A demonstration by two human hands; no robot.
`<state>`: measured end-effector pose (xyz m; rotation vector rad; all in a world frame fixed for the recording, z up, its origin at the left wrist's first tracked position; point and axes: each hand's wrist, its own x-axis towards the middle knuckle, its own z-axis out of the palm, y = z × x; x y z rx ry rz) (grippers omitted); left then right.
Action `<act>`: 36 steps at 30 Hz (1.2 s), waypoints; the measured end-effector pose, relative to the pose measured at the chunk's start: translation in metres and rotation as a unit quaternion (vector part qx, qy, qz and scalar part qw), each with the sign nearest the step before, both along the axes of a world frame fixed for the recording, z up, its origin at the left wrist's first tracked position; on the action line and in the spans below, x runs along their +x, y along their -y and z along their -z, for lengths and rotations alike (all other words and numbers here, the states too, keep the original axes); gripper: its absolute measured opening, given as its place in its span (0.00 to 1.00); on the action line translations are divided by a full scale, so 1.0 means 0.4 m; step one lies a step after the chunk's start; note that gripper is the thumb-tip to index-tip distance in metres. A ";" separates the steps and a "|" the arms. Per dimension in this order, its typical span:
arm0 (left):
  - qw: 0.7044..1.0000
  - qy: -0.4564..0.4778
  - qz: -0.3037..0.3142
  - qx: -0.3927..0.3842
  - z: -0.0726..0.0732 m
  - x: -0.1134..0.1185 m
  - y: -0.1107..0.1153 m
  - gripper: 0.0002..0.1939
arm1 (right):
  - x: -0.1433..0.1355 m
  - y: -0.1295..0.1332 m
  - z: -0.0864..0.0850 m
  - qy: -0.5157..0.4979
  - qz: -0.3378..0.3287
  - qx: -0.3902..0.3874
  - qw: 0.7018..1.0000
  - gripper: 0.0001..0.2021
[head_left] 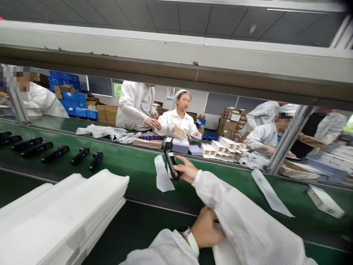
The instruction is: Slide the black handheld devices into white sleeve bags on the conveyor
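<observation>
My right hand reaches over the green conveyor belt and grips the lower end of a black handheld device, which stands tilted in the air. Behind the device, a white sleeve-like pouch lies on the belt. Nearer to me is my left hand, with a watch at its wrist. Its fingers are blurred and partly covered by my right sleeve; a white piece shows just below them, and the grip on it is unclear. Several black devices lie in a row on the belt at the left.
A thick stack of white pouches fills the lower left. Another pouch and a white box lie on the belt at the right. Across the belt, people in white work beside open white cartons. A metal post rises at the right.
</observation>
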<state>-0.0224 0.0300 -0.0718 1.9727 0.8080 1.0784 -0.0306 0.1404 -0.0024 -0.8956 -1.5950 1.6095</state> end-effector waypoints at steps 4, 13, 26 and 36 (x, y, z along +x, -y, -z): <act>0.999 -0.011 -0.020 -0.044 -0.002 0.018 0.010 0.04 | 0.288 0.082 -0.022 -0.149 -0.010 0.021 0.989 0.46; 0.996 -0.074 -0.016 -0.054 -0.069 0.033 0.027 0.10 | 0.478 0.121 0.019 -0.163 -0.015 -0.004 0.987 0.53; 0.992 0.077 -0.102 -0.018 -0.163 0.056 0.007 0.06 | 0.464 0.140 0.015 -0.060 -0.054 0.105 0.991 0.14; 0.975 0.211 -0.055 -0.042 -0.269 0.069 0.029 0.10 | 0.494 0.161 0.114 -0.055 -0.154 -0.059 0.985 0.35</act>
